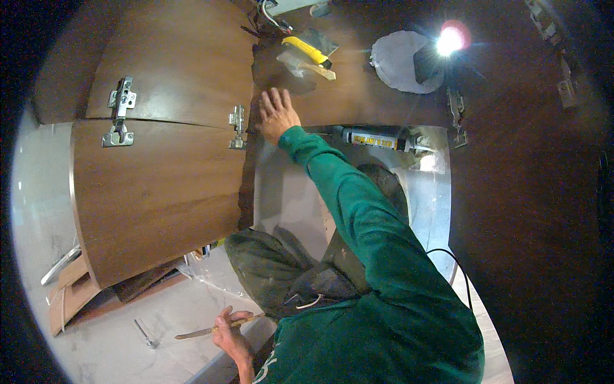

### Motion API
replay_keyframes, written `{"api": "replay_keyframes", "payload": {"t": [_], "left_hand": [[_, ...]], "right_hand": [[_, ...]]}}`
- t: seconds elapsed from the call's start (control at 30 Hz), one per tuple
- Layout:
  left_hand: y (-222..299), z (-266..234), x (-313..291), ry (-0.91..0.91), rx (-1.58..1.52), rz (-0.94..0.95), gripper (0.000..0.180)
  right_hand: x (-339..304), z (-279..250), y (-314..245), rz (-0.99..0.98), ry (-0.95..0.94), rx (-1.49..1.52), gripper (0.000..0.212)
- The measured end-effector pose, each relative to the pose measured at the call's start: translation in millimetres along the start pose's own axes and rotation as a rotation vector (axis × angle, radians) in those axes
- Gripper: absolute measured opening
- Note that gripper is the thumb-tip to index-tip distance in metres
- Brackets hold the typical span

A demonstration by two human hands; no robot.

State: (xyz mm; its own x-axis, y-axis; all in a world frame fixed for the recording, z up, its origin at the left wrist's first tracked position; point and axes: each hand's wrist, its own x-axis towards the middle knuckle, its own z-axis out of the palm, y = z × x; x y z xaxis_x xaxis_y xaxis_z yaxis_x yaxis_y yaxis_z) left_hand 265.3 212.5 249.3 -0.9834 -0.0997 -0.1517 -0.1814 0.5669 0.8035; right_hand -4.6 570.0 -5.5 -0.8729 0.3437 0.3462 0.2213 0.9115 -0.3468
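My right hand [279, 115] reaches forward into a brown wooden cabinet. Its fingers are spread and rest at the inner corner, where the cabinet floor [345, 105] meets the side panel. Low on the left, my left hand [230, 331] is closed around a thin wooden stick [195, 334] with a tapered end. Beyond my right hand a yellow utility knife [306, 50] lies on the cabinet floor, beside a crumpled clear wrapper [295, 66]. A dark caulking tube [374, 139] with a pale nozzle lies just in front of the cabinet edge.
A cabinet door [166, 198] with metal hinges [119, 112] stands open at left. A bright lamp [451, 40] shines beside a white rounded object [403, 61]. Loose wires [275, 18] hang at the back. Wood boards [77, 291] and a metal tool [146, 334] lie on the floor.
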Motion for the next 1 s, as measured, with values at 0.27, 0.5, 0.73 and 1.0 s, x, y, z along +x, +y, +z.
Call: {"api": "replay_keyframes", "payload": {"t": [0.27, 0.5, 0.73, 1.0], "left_hand": [[3, 16, 7, -0.075, -0.01, 0.029, 0.049], [11, 30, 10, -0.077, -0.014, 0.063, 0.051], [12, 25, 3, -0.047, 0.001, 0.014, 0.051], [2, 16, 4, -0.027, -0.049, 0.014, 0.052]], "right_hand": [[-100, -30, -3, -0.4, -0.134, 0.537, 0.035], [-108, -55, -1, 0.116, -0.329, 0.821, 0.04], [3, -33, -10, 0.534, -0.54, 1.537, 0.057], [-14, -27, -32, 0.397, -0.649, 0.984, 0.049]]}}
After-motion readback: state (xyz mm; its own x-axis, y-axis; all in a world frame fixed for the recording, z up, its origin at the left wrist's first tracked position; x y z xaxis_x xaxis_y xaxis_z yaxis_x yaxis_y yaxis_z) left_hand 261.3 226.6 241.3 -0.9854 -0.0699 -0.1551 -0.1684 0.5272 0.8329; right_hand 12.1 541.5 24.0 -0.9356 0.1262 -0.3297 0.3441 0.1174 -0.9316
